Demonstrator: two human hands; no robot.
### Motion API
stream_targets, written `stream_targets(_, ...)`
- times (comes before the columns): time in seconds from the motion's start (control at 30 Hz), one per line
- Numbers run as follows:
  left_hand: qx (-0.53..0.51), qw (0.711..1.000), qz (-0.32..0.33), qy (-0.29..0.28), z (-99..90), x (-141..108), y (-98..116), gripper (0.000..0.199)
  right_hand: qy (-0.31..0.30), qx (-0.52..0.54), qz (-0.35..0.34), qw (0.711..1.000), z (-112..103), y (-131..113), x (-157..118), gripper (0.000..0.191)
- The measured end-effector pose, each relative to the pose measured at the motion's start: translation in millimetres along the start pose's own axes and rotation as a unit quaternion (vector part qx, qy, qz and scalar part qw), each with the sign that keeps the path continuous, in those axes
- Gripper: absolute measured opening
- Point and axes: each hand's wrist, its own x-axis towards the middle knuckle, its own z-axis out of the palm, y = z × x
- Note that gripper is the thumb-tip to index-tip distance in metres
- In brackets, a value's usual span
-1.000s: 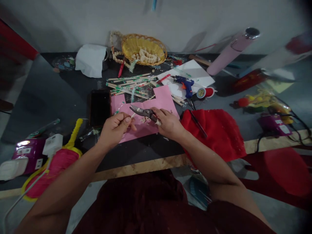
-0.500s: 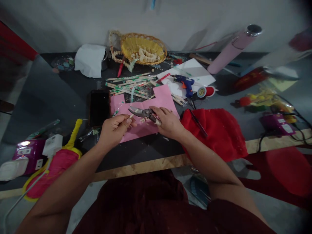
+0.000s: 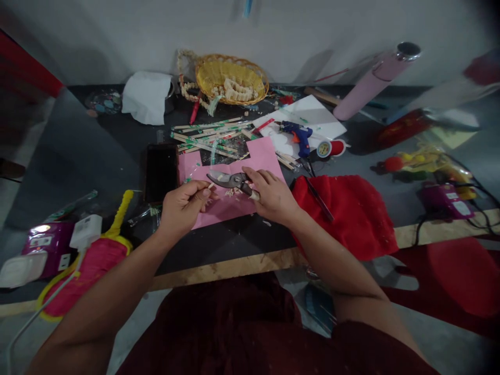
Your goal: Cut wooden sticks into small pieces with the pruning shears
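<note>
My left hand (image 3: 186, 205) pinches a short length of pale wooden stick (image 3: 211, 185) between thumb and fingers. My right hand (image 3: 272, 197) is wrapped round the handles of a pair of pruning shears (image 3: 228, 180), whose blades point left, close to the stick's end. A small pale piece (image 3: 220, 178) shows at the blades, apart from the stick. Below both hands lies a pink sheet of paper (image 3: 219, 214), with several short cut wooden bits (image 3: 233, 192) on it, partly hidden by the shears.
Behind the paper lie several wrapped chopsticks (image 3: 211, 127) and a yellow basket (image 3: 230, 67) holding beadwork. A blue glue gun (image 3: 299, 136), a red thread spool (image 3: 336, 147) and red cloth (image 3: 351, 208) lie to the right. A phone (image 3: 160, 174) is at the left.
The stick reached into the shears' blades before; now its end is shorter and a small piece is separate from it at the blades. Both hands have barely moved.
</note>
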Motion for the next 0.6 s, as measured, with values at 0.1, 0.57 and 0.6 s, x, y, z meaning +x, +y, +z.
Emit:
stream_targets(0.1,0.001,1.000,-0.003,-0.019,-1.8,0.6,-0.9,0.016,-0.007,0.003,-0.010,1.000,0.3,2.5,0.9,0.062)
stream_targets(0.57,-0.063,0.995,-0.054,-0.050,-3.3,-0.5,0.8,0.018,-0.009,0.006,0.006,1.000,2.6,-1.4,0.1,0.052)
stream_targets(0.6,-0.089,0.992,-0.063,-0.065,-3.7,0.5,0.2,0.018,-0.013,0.009,-0.001,1.000,2.3,0.4,1.0,0.056)
